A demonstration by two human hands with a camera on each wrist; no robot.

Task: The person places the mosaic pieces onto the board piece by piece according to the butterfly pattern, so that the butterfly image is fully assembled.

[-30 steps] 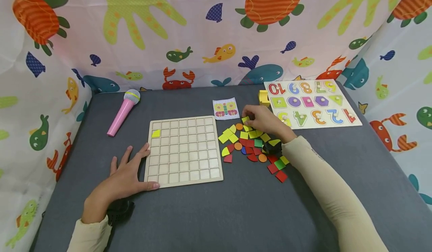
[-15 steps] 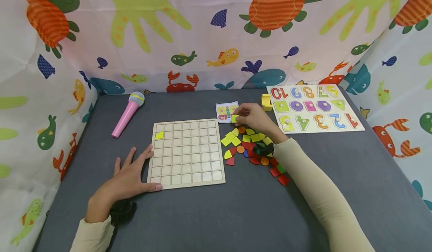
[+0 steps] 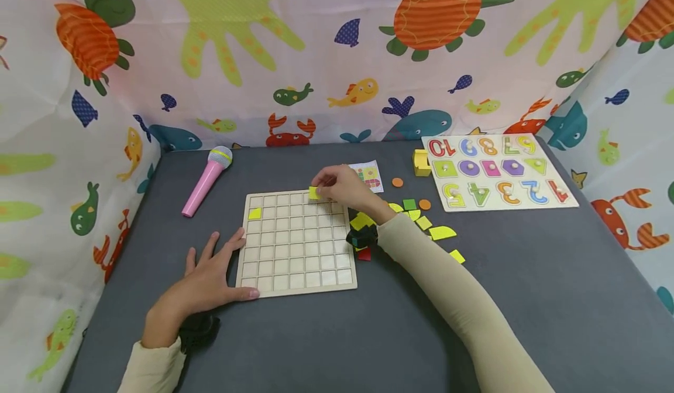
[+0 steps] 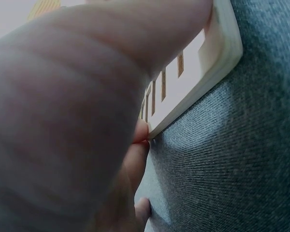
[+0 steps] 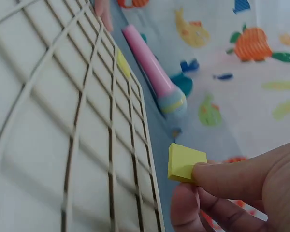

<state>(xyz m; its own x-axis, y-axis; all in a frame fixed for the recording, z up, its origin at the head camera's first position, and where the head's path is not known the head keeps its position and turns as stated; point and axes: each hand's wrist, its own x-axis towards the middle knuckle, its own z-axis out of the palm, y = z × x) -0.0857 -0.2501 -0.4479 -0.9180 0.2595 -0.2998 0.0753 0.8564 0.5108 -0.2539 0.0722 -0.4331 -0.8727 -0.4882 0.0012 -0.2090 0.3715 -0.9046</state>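
My right hand (image 3: pixel 347 188) pinches a yellow square tile (image 5: pixel 186 163) between thumb and fingers, above the far edge of the wooden grid board (image 3: pixel 296 251). In the right wrist view the tile is tilted and apart from the board. One yellow tile (image 3: pixel 255 213) lies in a cell near the board's far left corner. My left hand (image 3: pixel 202 288) rests at the board's left side, fingers spread and touching its edge, thumb at the near left corner. The left wrist view shows the thumb over the board's rim (image 4: pixel 203 79).
Loose coloured tiles (image 3: pixel 442 233) lie right of the board, partly hidden by my right arm. Behind that hand is a small pattern card (image 3: pixel 372 178). A pink toy microphone (image 3: pixel 202 188) lies back left. A yellow block (image 3: pixel 421 163) stands beside a number puzzle board (image 3: pixel 468 171).
My right hand has carried the yellow tile left from the tile pile, past the pattern card, to over the board's far edge. The left hand keeps its place on the board.
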